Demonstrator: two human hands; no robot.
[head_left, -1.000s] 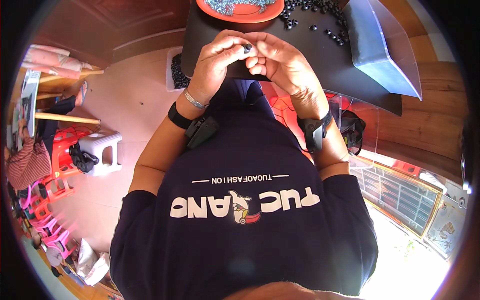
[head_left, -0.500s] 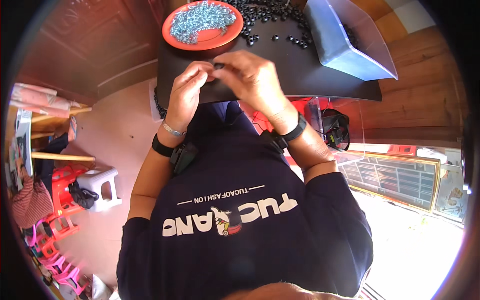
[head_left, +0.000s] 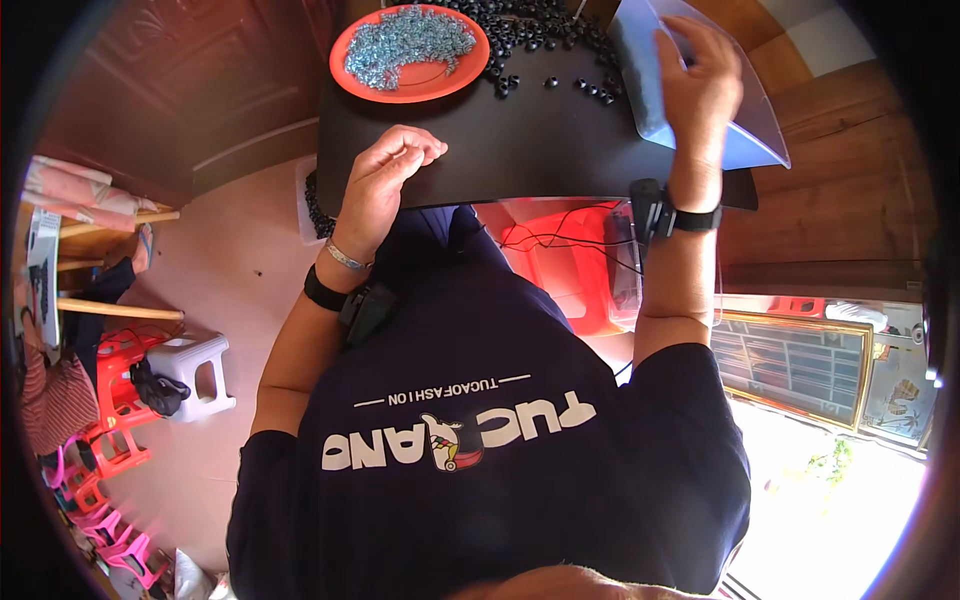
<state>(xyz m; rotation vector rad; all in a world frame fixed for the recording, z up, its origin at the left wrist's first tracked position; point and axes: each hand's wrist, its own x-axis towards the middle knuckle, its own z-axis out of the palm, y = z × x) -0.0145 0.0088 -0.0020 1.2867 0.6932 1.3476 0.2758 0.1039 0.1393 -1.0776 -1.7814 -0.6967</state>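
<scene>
Seen from above, a person sits at a black table (head_left: 540,150). The right hand (head_left: 700,75) reaches forward, fingers spread flat against a clear plastic bag (head_left: 750,130) at the table's far right corner. The left hand (head_left: 385,185) rests near the table's front edge, fingers loosely curled and holding nothing. An orange plate (head_left: 465,75) of small silvery rings sits at the far left, with black beads (head_left: 540,35) scattered just beside it. This looks like a pause in sorting small parts.
</scene>
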